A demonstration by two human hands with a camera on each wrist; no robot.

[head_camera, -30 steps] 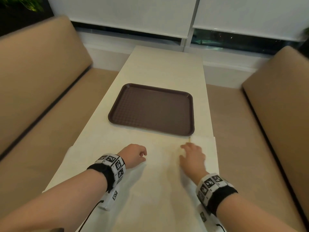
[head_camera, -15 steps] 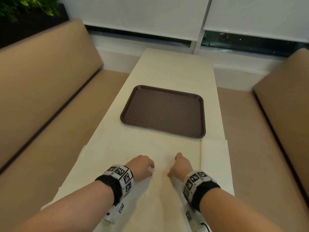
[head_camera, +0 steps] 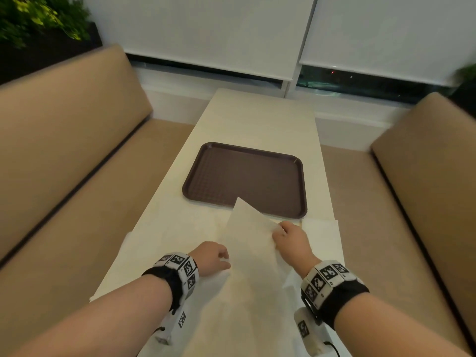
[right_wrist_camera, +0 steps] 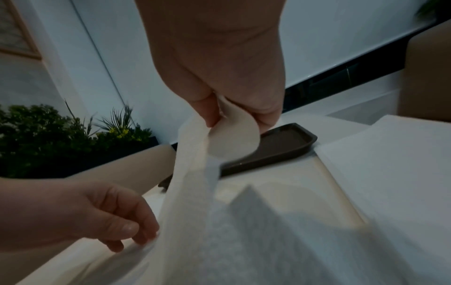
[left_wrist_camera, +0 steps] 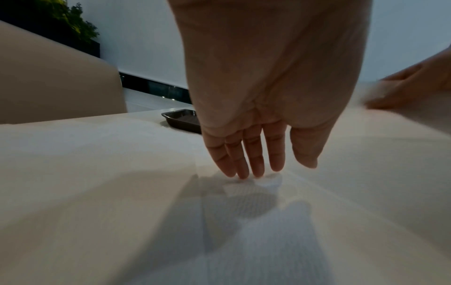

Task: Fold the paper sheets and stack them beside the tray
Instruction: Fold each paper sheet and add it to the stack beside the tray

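Head view: the right hand (head_camera: 289,240) pinches the edge of a thin paper sheet (head_camera: 247,228) and has it raised, its free corner pointing toward twelve o'clock over the near rim of the brown tray (head_camera: 244,176). The sheet's long axis runs six to twelve, between the two hands. The left hand (head_camera: 211,258) sits at nine o'clock from the lifted edge, knuckles up, fingertips down on the paper lying flat. At three o'clock of the right hand lies a folded paper (head_camera: 322,235), just beside the tray's near right corner.

Left wrist view: the fingers (left_wrist_camera: 244,154) are straight, close together, tips touching the flat, faintly textured sheet; nothing gripped. The tray shows at eleven o'clock behind.

Right wrist view: thumb and fingers (right_wrist_camera: 207,111) nip the sheet, which curls soft and limp, translucent like tissue. The tray is smooth, dark, with rounded corners and a low lip. I'd judge the right hand carries the fold across toward nine o'clock while the left anchors.
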